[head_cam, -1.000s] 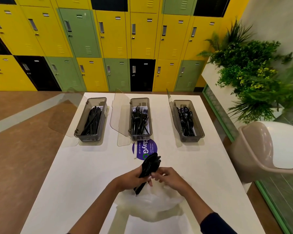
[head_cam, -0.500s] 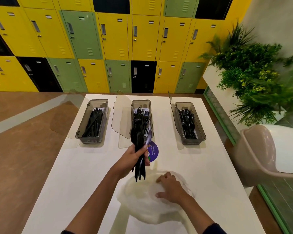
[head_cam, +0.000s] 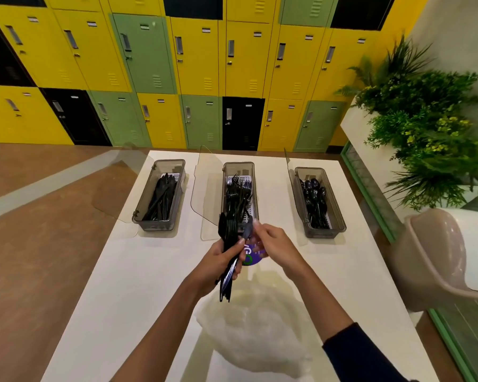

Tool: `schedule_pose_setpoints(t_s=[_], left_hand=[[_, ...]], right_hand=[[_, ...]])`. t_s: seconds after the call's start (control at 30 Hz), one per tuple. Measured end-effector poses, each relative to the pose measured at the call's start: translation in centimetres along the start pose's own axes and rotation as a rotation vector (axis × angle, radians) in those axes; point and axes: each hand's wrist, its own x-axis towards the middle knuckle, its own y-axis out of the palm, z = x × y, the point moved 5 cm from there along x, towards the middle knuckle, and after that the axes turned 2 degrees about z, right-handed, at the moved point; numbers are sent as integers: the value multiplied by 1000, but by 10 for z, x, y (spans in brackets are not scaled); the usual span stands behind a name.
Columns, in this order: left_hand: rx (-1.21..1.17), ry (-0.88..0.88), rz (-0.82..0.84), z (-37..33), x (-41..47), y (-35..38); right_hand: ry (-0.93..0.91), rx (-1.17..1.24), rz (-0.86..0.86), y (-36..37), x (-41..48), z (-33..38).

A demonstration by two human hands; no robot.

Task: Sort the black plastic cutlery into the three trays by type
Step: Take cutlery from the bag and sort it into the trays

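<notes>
Left hand (head_cam: pixel 217 261) grips black plastic cutlery bundle (head_cam: pixel 228 238); right hand (head_cam: pixel 272 244) pinches single black piece (head_cam: pixel 247 230). Tugging may loosen bundle, spilling pieces onto white tabletop (head_cam: pixel 149 271).

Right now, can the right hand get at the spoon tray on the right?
Probably yes. The spoon tray is open-topped, its lid raised on its left side, and nothing stands between it and the right hand. That hand is pinching at the cutlery bundle the left hand grips.
</notes>
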Motion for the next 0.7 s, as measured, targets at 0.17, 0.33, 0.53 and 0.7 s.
schedule_pose_setpoints(t_s=[0.17, 0.33, 0.53, 0.7], left_hand=[[19, -15, -22, 3, -3, -14], [65, -46, -71, 4, -10, -36], [159, -80, -140, 8, -11, -59], [188, -66, -170, 8, -12, -73]], right_hand=[[-5, 23, -35, 23, 25, -1], [16, 304, -122, 26, 37, 21], [-62, 267, -157, 42, 41, 45], [-68, 43, -26, 75, 41, 40]])
